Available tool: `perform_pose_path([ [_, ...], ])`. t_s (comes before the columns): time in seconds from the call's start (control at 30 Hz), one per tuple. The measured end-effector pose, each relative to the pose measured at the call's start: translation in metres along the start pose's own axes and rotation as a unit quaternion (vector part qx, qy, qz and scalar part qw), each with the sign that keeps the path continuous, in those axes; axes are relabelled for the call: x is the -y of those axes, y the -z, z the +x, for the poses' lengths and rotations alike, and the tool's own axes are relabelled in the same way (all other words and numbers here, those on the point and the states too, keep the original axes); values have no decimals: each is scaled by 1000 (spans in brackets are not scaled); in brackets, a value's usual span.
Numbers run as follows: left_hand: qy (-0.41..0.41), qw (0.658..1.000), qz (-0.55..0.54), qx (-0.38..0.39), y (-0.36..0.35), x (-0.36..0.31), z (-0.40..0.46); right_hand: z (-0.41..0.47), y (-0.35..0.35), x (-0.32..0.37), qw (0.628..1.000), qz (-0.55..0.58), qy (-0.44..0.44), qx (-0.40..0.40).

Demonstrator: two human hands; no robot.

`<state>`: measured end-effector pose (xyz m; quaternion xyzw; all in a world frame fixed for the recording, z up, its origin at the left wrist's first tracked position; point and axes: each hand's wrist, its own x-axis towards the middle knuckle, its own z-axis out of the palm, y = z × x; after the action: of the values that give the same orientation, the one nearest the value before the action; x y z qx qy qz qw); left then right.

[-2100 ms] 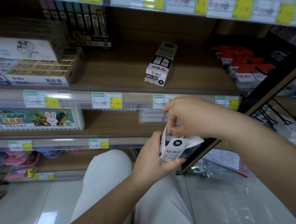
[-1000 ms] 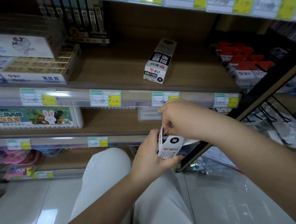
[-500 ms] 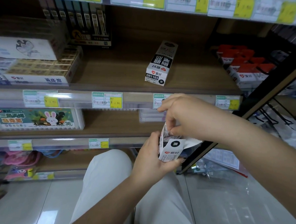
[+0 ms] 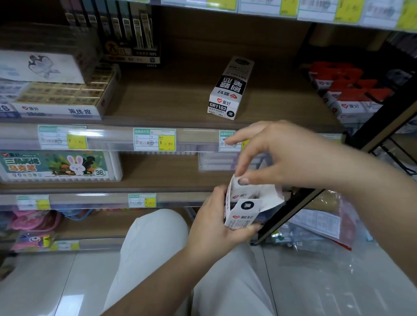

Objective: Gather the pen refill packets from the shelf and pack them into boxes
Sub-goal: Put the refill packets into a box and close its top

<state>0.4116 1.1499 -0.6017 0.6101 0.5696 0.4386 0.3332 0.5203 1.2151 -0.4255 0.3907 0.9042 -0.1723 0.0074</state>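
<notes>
Below the shelf (image 4: 181, 101), my left hand (image 4: 211, 225) grips the refill box (image 4: 244, 211); my right hand (image 4: 275, 156) pinches its flap. Light, crushable card: hold its sides.

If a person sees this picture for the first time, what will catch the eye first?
First, the two hands at centre: the left hand grips a small white box with open flaps, and the right hand pinches its top flap. Next, a matching box marked GR1103 lies alone on the wooden shelf above.

marker set (image 4: 55, 166), red pkgs (image 4: 346, 92), price tags (image 4: 154, 142)
</notes>
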Motion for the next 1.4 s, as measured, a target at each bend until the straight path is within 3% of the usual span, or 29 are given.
perform_pose_path([
  [0.23,-39,999,16,-2,-6,3,-9,-20,-2,3,991,-50,5,122],
  [0.63,-7,1000,9,25,-6,0,3,3,-16,-4,994,-74,9,84],
  [0.83,32,999,-37,-4,1,0,8,2,-8,-12,1000,-26,6,16],
  [1.4,28,999,-25,-2,-1,0,7,14,-14,-7,986,-137,45,81],
])
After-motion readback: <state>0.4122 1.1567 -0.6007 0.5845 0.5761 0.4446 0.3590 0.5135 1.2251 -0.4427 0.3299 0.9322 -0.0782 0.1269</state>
